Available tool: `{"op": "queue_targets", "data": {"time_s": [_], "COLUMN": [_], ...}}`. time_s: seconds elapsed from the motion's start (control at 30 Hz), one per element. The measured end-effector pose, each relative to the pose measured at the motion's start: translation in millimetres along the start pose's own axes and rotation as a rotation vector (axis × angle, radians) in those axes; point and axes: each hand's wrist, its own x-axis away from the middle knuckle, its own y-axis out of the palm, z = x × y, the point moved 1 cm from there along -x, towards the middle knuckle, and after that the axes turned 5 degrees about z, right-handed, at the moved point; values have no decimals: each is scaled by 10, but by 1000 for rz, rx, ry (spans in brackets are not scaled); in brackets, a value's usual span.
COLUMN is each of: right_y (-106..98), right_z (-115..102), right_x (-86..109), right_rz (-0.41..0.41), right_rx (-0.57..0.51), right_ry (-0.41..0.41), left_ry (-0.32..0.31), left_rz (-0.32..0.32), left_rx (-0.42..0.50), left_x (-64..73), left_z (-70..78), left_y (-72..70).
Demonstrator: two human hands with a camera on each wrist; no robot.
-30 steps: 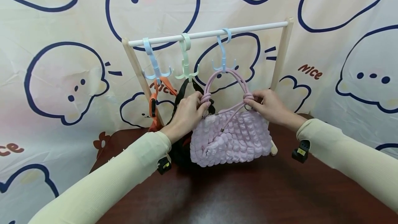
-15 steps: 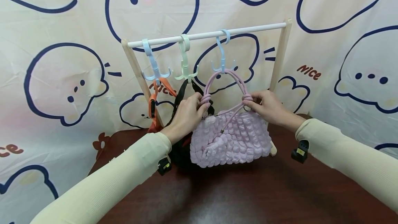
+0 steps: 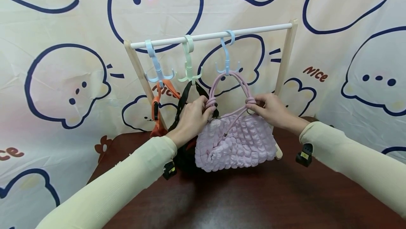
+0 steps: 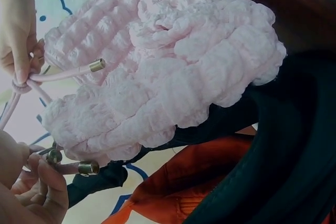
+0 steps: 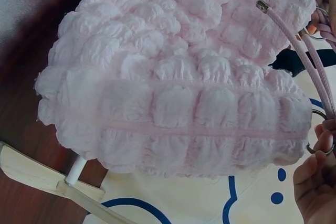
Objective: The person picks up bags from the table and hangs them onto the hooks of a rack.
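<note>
A puffy pink handbag [image 3: 236,142] hangs by its looped cord handle [image 3: 240,78] from the right-hand blue hook hanger [image 3: 227,58]. My left hand [image 3: 193,118] pinches the handle at its left knot. On the other side my right hand [image 3: 271,110] grips the right knot between thumb and fingers. The left wrist view shows a metal-tipped cord end [image 4: 88,168] beside the left fingers. Another metal-tipped cord [image 5: 262,7] dangles over the bag in the right wrist view, where metal rings join handle and bag.
A white rail [image 3: 260,29] on a wooden stand [image 3: 288,58] carries the hangers. An orange bag [image 3: 157,126] hangs from the left blue hanger [image 3: 157,66], and a black bag [image 3: 184,158] from the green one [image 3: 189,63]. Below lies a dark brown table [image 3: 222,200]; a printed cloth [image 3: 63,80] stands behind.
Both hands keep hold of the handle knots. The right hand and its knot have shifted slightly left, the left hand slightly right, so the handle is a little narrower.
</note>
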Motion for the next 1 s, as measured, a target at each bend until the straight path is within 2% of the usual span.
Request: {"op": "queue_targets", "data": {"time_s": [0.27, 0.53, 1.0], "right_y": [21, 52, 85], "right_z": [-2, 6, 43], "right_x": [-14, -29, -101], "right_rz": [-13, -22, -32], "right_rx": [-6, 12, 25], "right_ry": [4, 2, -14], "left_ry": [6, -16, 5], "left_rz": [-3, -21, -11], "left_rx": [16, 43, 54], "left_x": [-6, -2, 1], "left_z": [0, -22, -33], "left_y": [45, 113, 184]}}
